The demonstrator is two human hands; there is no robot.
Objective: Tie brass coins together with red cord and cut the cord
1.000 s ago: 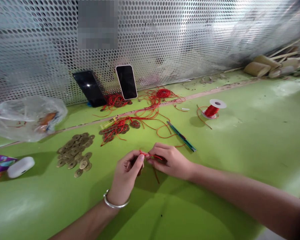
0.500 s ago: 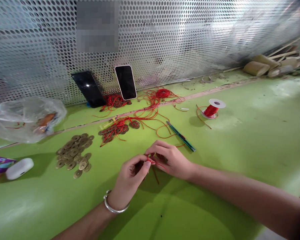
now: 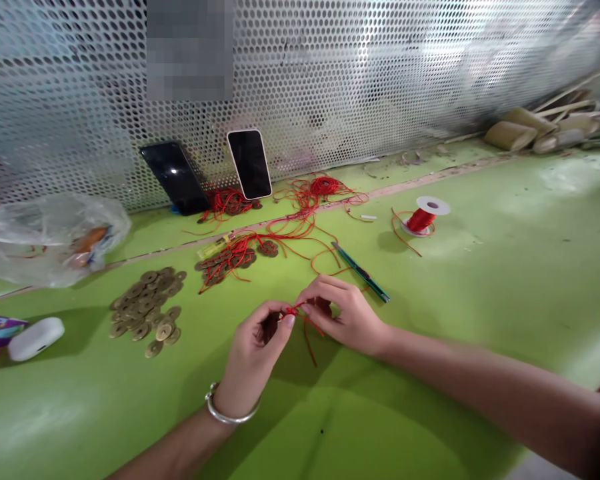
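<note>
My left hand (image 3: 257, 347), with a silver bangle at the wrist, pinches a small knotted bit of red cord (image 3: 292, 311) between thumb and forefinger. Its curled fingers hide whatever else lies in the palm. My right hand (image 3: 350, 317) grips the same cord just to the right, thumb against forefinger. Loose cord ends hang below the two hands. A green utility knife (image 3: 361, 272) lies just beyond my right hand. Left of my left hand is a pile of brass coins with holes (image 3: 150, 300). Farther back, more coins tied with red cord (image 3: 230, 259) lie in a tangle.
A spool of red cord (image 3: 422, 219) stands at the right. Two phones, one black (image 3: 174, 177) and one white-edged (image 3: 250, 163), lean on the perforated metal panel (image 3: 320, 87). At left are a plastic bag (image 3: 40, 233) and a white case (image 3: 36, 339). Bamboo pieces (image 3: 513, 135) lie back right.
My right hand has drawn the cord up, its fingertips now pinching it beside the left hand's. The red loop at my left fingertips has become a tighter bunch. The view has shifted slightly.
</note>
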